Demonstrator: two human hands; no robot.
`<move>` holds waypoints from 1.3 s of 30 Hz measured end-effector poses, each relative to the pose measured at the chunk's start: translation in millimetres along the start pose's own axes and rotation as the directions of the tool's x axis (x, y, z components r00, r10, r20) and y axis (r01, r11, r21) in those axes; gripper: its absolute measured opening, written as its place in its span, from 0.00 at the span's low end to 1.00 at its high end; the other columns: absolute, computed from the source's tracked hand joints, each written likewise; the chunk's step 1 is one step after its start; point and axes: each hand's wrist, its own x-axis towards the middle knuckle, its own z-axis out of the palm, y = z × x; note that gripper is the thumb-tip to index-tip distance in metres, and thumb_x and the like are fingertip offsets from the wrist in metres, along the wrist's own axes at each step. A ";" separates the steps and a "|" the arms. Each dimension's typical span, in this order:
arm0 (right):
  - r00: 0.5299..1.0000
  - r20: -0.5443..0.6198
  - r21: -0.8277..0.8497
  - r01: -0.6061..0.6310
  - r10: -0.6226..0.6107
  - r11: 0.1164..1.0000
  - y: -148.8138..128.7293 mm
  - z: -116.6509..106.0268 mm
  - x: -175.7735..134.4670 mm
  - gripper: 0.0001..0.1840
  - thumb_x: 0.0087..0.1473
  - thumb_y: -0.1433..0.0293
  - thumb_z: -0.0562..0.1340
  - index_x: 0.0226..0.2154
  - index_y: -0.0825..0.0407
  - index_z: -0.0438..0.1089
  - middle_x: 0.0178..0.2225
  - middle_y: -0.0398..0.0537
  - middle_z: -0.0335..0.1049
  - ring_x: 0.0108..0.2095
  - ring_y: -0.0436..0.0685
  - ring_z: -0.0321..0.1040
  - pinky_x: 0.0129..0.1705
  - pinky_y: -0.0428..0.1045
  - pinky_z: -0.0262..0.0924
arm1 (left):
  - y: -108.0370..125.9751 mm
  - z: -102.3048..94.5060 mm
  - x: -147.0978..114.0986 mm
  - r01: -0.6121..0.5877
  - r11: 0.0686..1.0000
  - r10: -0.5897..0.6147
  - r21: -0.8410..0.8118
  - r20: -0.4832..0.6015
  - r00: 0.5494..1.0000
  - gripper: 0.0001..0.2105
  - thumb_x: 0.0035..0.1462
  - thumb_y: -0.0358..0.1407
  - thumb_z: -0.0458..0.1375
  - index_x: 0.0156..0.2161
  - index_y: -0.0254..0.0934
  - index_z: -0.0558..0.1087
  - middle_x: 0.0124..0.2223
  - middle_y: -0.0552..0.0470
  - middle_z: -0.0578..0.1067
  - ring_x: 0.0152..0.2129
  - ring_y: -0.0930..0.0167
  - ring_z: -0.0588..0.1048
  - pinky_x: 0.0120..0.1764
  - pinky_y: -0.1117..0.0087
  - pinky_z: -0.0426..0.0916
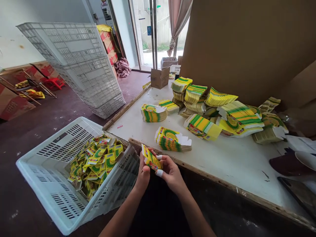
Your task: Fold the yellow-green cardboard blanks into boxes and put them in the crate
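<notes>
Between my two hands, just off the table's front edge, is a small yellow and green printed carton (pixel 151 159). My left hand (pixel 143 174) is closed around its left side, thumb in front. On the right end, my right hand (pixel 170 172) pinches the carton; white coverings wrap its thumb and a fingertip. Right behind them on the table lies a fanned stack of flat cartons (pixel 171 139), white flaps pointing right. At my left stands a white plastic crate (pixel 37 184) holding a heap of folded cartons (pixel 98 164).
More carton stacks (pixel 195 95) line the back of the white table (pixel 212 158). A dark mug (pixel 283 163) and a dark flat device (pixel 296 194) sit at its right end. Tall stacked crates (pixel 84 65) stand beyond the full crate. A cardboard box (pixel 160 78) occupies the far corner.
</notes>
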 end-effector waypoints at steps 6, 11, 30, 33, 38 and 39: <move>0.988 -0.028 -0.269 0.141 -0.155 0.953 -4.8 -3.5 -11.2 0.12 0.58 0.66 0.59 0.44 0.50 0.70 0.36 0.46 0.77 0.35 0.54 0.72 0.39 0.48 0.67 | 7.5 -3.6 2.6 -0.044 0.987 0.057 0.157 -0.081 0.995 0.19 0.46 0.52 0.67 0.29 0.36 0.73 0.26 0.55 0.75 0.24 0.73 0.72 0.31 0.73 0.70; 0.910 -0.071 -0.639 0.272 -0.408 0.719 -1.5 -16.7 -14.2 0.14 0.58 0.74 0.54 0.38 0.48 0.76 0.33 0.48 0.79 0.34 0.57 0.73 0.37 0.50 0.68 | 24.2 -20.5 6.1 -0.033 0.968 0.014 0.249 0.079 0.997 0.20 0.49 0.53 0.65 0.36 0.36 0.78 0.35 0.47 0.81 0.32 0.66 0.78 0.39 0.66 0.73; 0.989 -0.135 -0.109 0.046 -0.060 0.993 4.0 -19.3 -13.5 0.32 0.57 0.53 0.59 0.60 0.48 0.62 0.59 0.57 0.67 0.60 0.66 0.63 0.60 0.65 0.60 | 22.0 -5.3 -16.6 -0.303 0.665 -0.113 0.683 0.494 0.862 0.35 0.42 0.31 0.65 0.58 0.42 0.62 0.51 0.45 0.77 0.45 0.59 0.78 0.48 0.60 0.72; 0.988 0.055 0.151 -0.149 0.142 0.977 12.7 -14.6 -12.3 0.32 0.51 0.47 0.62 0.54 0.46 0.70 0.52 0.56 0.74 0.54 0.68 0.70 0.55 0.65 0.65 | 15.2 -4.0 -20.2 -0.391 0.655 -0.061 0.646 0.561 0.825 0.37 0.41 0.29 0.64 0.59 0.43 0.61 0.56 0.44 0.74 0.47 0.59 0.77 0.48 0.60 0.72; 0.990 -0.052 0.177 -0.120 0.131 0.977 31.5 -11.7 -12.1 0.39 0.46 0.39 0.63 0.52 0.46 0.71 0.48 0.56 0.77 0.49 0.69 0.73 0.53 0.67 0.65 | 8.2 -4.2 -21.8 -0.331 0.673 -0.074 0.662 0.506 0.860 0.34 0.43 0.31 0.64 0.57 0.42 0.60 0.47 0.46 0.77 0.36 0.64 0.79 0.40 0.64 0.73; 0.988 -0.087 0.171 -0.109 0.126 0.979 34.5 -12.0 -11.6 0.40 0.46 0.38 0.62 0.52 0.46 0.71 0.49 0.56 0.77 0.49 0.69 0.74 0.53 0.67 0.65 | 7.6 -3.6 -21.9 -0.312 0.687 -0.069 0.656 0.487 0.871 0.34 0.43 0.32 0.64 0.57 0.42 0.58 0.47 0.46 0.77 0.37 0.64 0.78 0.40 0.64 0.73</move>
